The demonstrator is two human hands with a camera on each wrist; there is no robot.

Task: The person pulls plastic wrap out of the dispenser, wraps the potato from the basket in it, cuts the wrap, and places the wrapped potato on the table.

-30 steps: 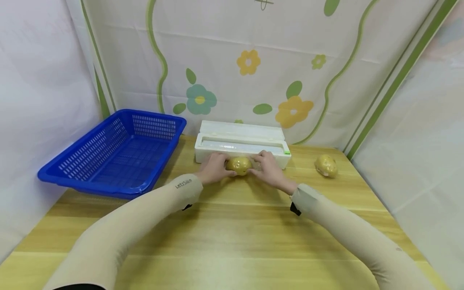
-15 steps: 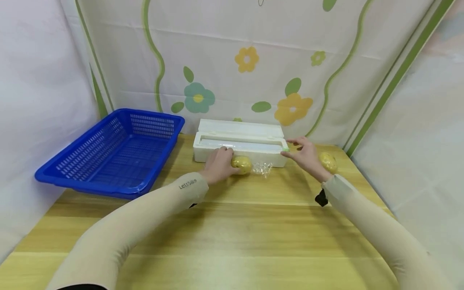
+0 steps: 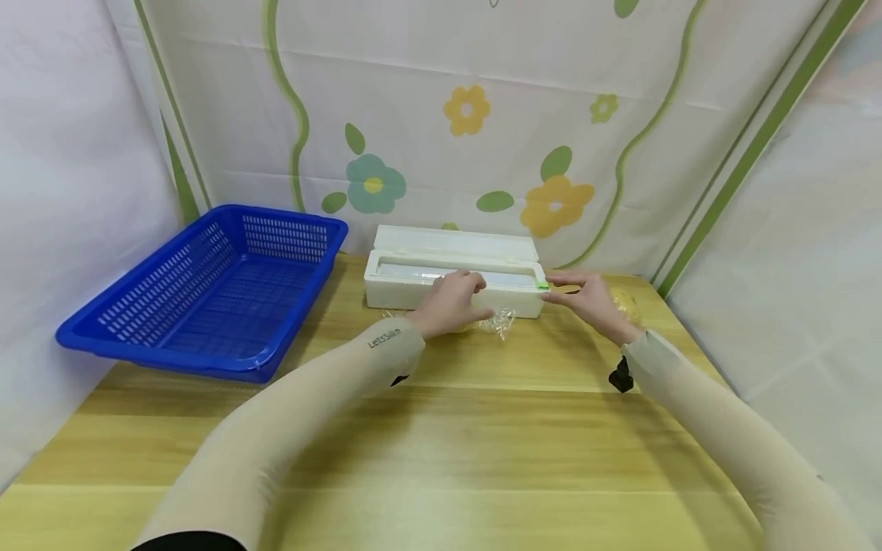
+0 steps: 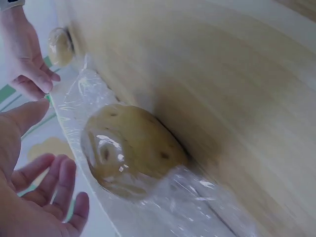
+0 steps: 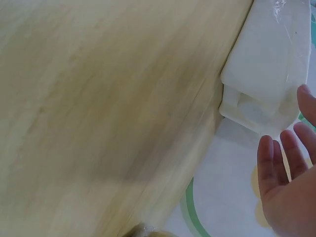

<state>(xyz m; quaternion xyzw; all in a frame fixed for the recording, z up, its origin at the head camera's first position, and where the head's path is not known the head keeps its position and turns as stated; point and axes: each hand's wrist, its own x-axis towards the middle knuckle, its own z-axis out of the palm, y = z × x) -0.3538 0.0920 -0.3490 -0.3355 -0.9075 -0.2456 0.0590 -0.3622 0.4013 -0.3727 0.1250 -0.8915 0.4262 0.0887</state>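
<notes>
A potato (image 4: 131, 148) in cling film lies against the front of a white cling film box (image 3: 455, 292), its loose film spread to both sides. My left hand (image 3: 451, 302) is above this potato, hiding it in the head view. In the left wrist view, the left fingers (image 4: 54, 185) are loosely bent, apart from the potato and holding nothing. My right hand (image 3: 592, 306) is at the box's right end, thumb and forefinger on either side of the small green slide cutter (image 3: 542, 285), pinching it. The box's lid (image 3: 455, 242) stands raised.
A blue plastic basket (image 3: 269, 360) stands on the left of the wooden table (image 3: 441, 459). Another wrapped potato (image 3: 625, 304) lies at the right, partly behind my right hand. A flower-print curtain (image 3: 427, 53) hangs right behind the box.
My right hand has left the potato and moved right to the green slide cutter. The left hand has released the potato and moved slightly right over it.
</notes>
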